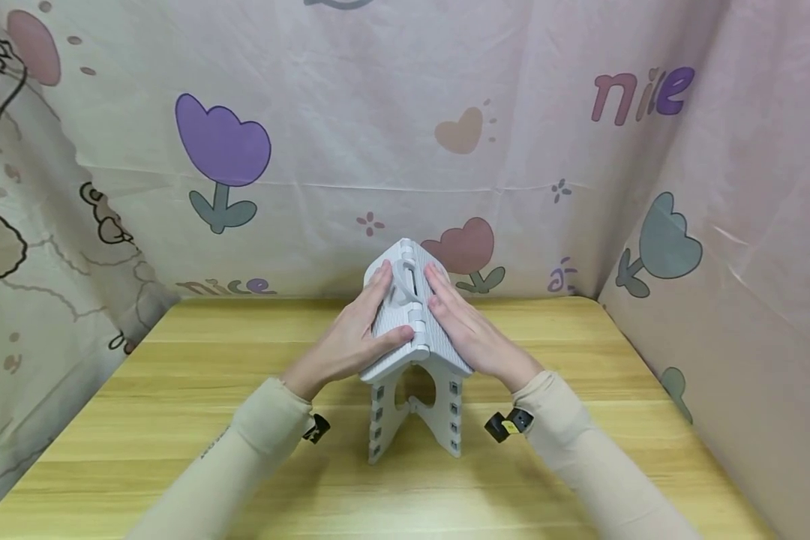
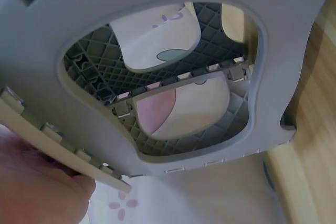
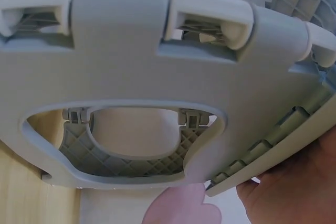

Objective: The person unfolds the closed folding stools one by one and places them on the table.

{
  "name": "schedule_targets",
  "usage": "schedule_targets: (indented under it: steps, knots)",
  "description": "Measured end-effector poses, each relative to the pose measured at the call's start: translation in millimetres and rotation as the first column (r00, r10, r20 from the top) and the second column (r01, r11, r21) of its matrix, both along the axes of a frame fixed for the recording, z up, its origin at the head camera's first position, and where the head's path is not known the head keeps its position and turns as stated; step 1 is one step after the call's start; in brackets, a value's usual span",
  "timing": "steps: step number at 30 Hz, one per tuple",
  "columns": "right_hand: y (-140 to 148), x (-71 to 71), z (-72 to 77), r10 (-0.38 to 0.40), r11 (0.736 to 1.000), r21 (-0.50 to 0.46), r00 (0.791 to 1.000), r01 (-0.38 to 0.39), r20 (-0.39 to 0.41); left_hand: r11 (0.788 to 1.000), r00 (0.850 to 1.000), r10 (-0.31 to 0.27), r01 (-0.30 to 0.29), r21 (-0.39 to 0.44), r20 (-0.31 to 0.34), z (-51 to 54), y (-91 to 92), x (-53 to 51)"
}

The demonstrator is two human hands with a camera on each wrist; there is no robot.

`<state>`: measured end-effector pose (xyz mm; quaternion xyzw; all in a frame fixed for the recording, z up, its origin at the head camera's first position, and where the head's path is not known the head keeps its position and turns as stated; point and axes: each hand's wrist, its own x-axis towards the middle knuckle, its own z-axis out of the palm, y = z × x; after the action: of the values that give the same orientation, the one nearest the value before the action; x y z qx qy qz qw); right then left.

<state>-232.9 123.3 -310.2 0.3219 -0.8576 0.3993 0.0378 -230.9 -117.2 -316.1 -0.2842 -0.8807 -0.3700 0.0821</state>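
A light grey plastic folding step stool (image 1: pixel 418 351) stands on the table, partly folded, its two top panels sloping down from a central hinge like a roof. My left hand (image 1: pixel 346 336) rests on the left panel, fingers straight, thumb across by the hinge. On the right panel lies my right hand (image 1: pixel 474 335), fingers extended together. A loop handle (image 1: pixel 403 279) rises between them at the hinge. Below, the legs (image 1: pixel 383 427) spread apart. The left wrist view shows a leg frame (image 2: pixel 289 66) with a large opening; the right wrist view shows hinge knuckles (image 3: pixel 212 17) close up.
The wooden table (image 1: pixel 209 360) extends around the stool on both sides and in front. Behind it hangs a pale printed curtain (image 1: pixel 351 150) with flowers and words, which also covers the left and right sides. A small black camera (image 1: pixel 509 425) sits by each wrist.
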Motion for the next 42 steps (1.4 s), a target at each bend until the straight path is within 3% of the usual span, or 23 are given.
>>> schedule_targets:
  steps: [8, 17, 42]
  knots:
    - [0, -0.8, -0.2, -0.009, 1.0, 0.028, 1.0, 0.009, 0.008, 1.0, 1.0, -0.008, 0.008, -0.013, 0.011, 2.7, -3.2, 0.0]
    - [-1, -0.2, 2.4, -0.012, 0.998, 0.06, 1.0, 0.011, 0.007, 0.998, 0.997, 0.052, -0.049, -0.045, 0.053, 6.0, -6.4, 0.6]
    - [4, -0.7, 5.4, -0.031, 0.989, 0.145, 1.0, 0.031, -0.005, 0.996, 0.998, 0.038, -0.033, -0.084, 0.058, 11.2, -13.3, -3.5]
